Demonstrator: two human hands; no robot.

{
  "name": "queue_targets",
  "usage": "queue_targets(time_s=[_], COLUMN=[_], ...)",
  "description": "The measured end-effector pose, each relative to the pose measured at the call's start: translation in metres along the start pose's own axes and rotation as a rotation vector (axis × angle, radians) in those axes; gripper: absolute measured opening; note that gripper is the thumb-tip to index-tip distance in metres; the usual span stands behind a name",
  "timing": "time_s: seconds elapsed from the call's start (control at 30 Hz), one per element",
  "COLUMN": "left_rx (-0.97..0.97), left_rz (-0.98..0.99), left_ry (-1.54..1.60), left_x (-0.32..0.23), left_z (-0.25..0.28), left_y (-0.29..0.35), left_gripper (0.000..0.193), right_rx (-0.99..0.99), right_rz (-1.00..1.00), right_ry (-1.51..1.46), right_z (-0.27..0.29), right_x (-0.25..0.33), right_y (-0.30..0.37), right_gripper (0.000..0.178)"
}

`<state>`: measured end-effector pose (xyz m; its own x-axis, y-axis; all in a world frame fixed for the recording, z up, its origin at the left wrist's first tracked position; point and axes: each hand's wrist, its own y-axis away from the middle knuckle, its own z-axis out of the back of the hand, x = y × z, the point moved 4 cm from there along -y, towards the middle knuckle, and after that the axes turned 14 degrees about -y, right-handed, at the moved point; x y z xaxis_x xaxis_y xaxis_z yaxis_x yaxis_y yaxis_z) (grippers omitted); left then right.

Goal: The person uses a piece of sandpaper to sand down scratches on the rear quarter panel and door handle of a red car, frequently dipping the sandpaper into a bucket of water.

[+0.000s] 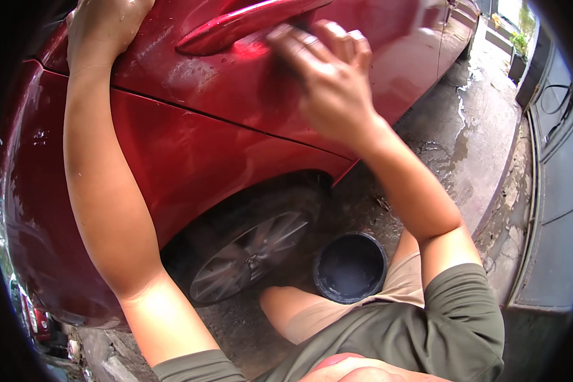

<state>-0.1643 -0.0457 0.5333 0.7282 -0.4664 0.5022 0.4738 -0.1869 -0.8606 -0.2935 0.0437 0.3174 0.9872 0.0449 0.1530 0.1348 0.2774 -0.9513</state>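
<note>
A red car panel (191, 137) with a long red door handle (251, 27) takes up the upper part of the view. My right hand (337, 95) is at the door just below and to the right of the handle. Motion smears its bent fingers, and I cannot make out anything in them. My left hand (108, 32) is wet and reaches up to the car at the top left. The frame's upper edge cuts off its fingers. Whitish wet streaks mark the paint beneath the handle.
A dark round bucket (318, 280) stands on the ground between my bare knees, beside the car's spoked wheel (251, 258). Wet concrete (474, 127) runs along the car's right side. Grey metal panels (557, 242) and a potted plant (519, 48) stand at the far right.
</note>
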Motion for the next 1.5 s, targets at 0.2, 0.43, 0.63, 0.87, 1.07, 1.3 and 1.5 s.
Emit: queue_targets(time_s=[0.2,0.43,0.63,0.87,1.07,1.3,1.5], left_rx=[0.050,0.002,-0.017,0.117,0.110,0.103,0.089], left_rz=[0.045,0.032,0.047,-0.037,-0.020,-0.032,-0.027], left_ry=[0.011,-0.019,0.053,-0.083,-0.110,-0.080,-0.058], left_x=[-0.001,0.003,0.010,0.057,0.050,0.050,0.049], left_z=[0.000,-0.016,-0.028,-0.065,-0.060,-0.061,-0.062], left_y=[-0.003,-0.001,-0.001,-0.015,-0.018,-0.016,-0.014], left_gripper=[0.031,0.031,0.030,0.057,0.055,0.053,0.056], right_rx=[0.053,0.018,0.052,0.075,0.099,0.135,0.150], right_rz=[-0.001,0.025,0.086,0.080,0.071,0.111,0.082], right_ry=[-0.092,-0.042,-0.005,-0.060,0.027,0.011,-0.103], right_z=[-0.003,-0.001,-0.011,-0.009,-0.002,-0.005,0.000], right_x=[0.019,0.011,0.019,0.032,0.024,0.022,0.021], right_y=[0.002,0.000,0.000,-0.007,-0.008,-0.006,-0.012], right_gripper=[0.070,0.066,0.059,0.058,0.064,0.062,0.059])
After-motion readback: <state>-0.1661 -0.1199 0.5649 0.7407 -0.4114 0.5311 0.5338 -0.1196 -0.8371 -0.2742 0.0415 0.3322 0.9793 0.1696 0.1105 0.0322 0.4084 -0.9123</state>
